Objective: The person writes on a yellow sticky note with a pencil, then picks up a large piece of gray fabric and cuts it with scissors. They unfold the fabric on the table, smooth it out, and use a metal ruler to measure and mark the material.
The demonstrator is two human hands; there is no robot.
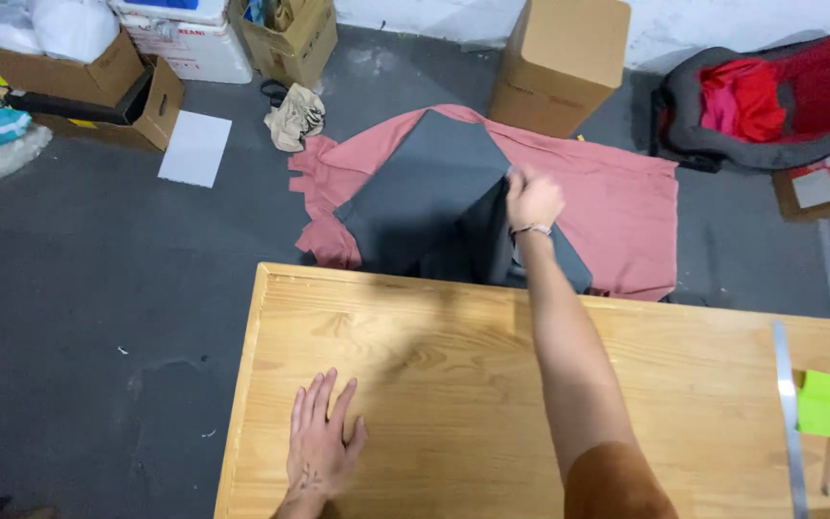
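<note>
Grey fabric sheet [425,197] pinched in my right hand [533,200], left hand [322,445] flat and empty on the pine table [453,384]; I judge the sheet may snag on the table edge.

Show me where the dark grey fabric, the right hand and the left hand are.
dark grey fabric [420,192], head view, its flat middle.
right hand [533,200], head view, back of the hand.
left hand [321,440], head view, back of the hand.

The scene is lit evenly and rather dimly from above. The wooden counter [434,384] is rendered brightest, with a soft shadow cast across it beside the outstretched arm. The dark floor [98,288] is left murky. Slight motion blur is seen on the right hand [533,200]; edges are mildly distorted.
</note>
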